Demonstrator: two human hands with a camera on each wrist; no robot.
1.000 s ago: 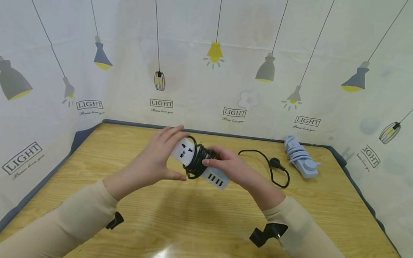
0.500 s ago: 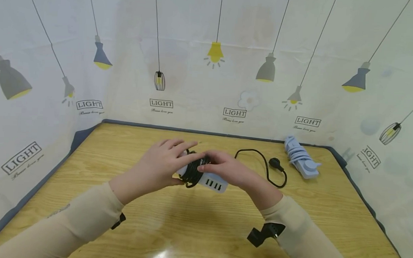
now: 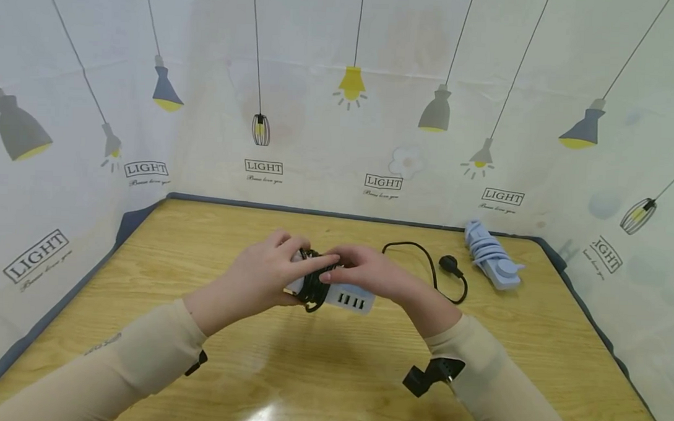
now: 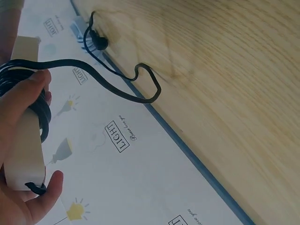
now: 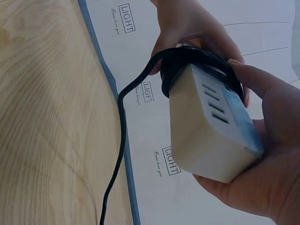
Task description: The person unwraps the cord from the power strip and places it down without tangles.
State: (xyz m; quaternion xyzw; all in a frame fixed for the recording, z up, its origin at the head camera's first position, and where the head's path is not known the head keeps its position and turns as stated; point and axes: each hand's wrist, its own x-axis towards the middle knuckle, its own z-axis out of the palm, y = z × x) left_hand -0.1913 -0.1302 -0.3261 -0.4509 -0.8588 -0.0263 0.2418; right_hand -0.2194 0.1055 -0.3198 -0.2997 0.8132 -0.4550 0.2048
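Note:
A white power strip (image 3: 352,299) with several USB slots is held above the table between both hands. Its black cord is wound round the strip's middle as a coil (image 3: 314,288). My left hand (image 3: 259,271) grips the left end, its index finger reaching across the coil. My right hand (image 3: 371,272) holds the other end, with its thumb on the coil's edge in the right wrist view. A loose length of cord (image 5: 123,126) runs off the coil to a black plug (image 3: 449,264) on the table. The socket face is hidden under my left hand.
At the table's back right lies a pale blue power strip (image 3: 494,258) with its own cord wrapped round it. The wooden table (image 3: 320,371) is bordered at the back and sides by a hanging cloth (image 3: 317,129) printed with lamps.
My left hand has come down and closed over the strip's left end, covering the socket face. The strip has lowered slightly, and the loose cord has shifted a little left.

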